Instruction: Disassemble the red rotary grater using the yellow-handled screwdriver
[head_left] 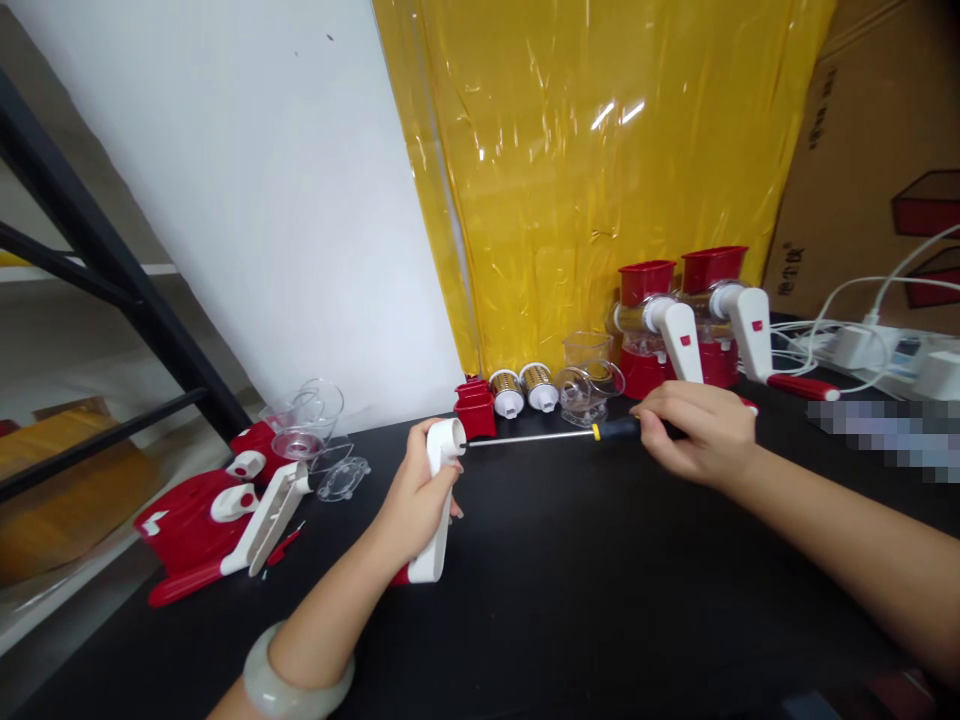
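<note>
My left hand (420, 500) is wrapped round a white crank handle (430, 545), held upright over the black table, with a bit of red at its lower end. In my right hand (701, 430) is a screwdriver (540, 437) with a dark grip and a yellow band. Its long metal shaft lies level and points left. The tip meets the round upper end of the crank handle; whether it sits in a screw is too small to tell. My right fingers hide the rear of the grip.
Two assembled red rotary graters (649, 370) stand back right, near a white power strip (862, 345) with cables. Behind my hands are drum blades (538, 385), red parts (475, 412) and a clear housing (589, 375). Red bases (195, 520) and another crank (274, 515) lie left.
</note>
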